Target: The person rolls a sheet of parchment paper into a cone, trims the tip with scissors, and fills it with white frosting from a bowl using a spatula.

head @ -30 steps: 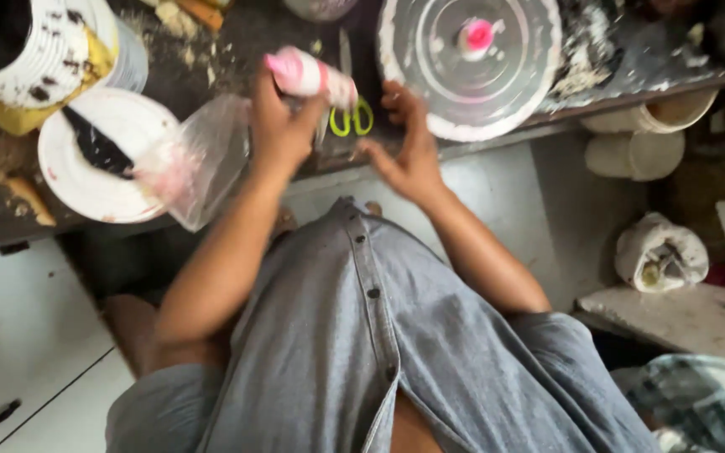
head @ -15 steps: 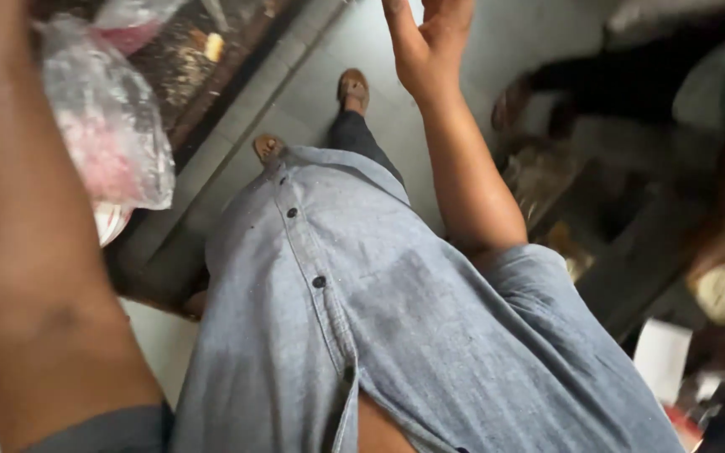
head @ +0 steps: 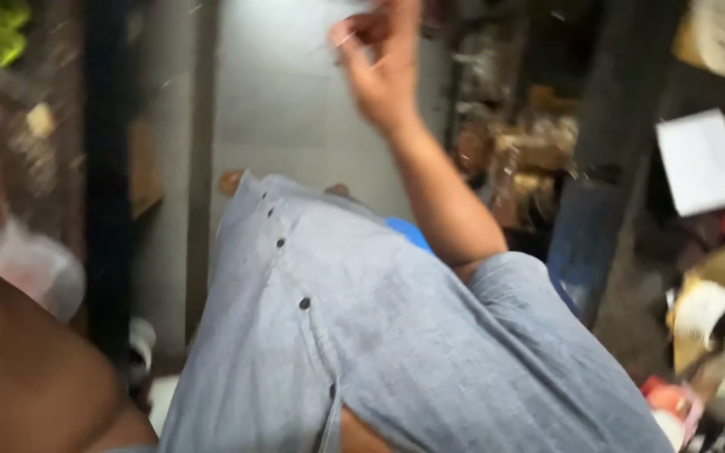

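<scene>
Over a grey floor [head: 295,101] beside a dark, blurred surface [head: 102,168], the right hand [head: 383,63] hung raised with fingers loosely curled, holding nothing visible, while the left hand was out of sight and a clear bag [head: 31,264] lay behind the left forearm [head: 18,369], nearer that arm.

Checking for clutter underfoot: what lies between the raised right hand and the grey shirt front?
In the head view, only bare grey floor shows between the right hand and the grey shirt; blur hides finer detail.
</scene>
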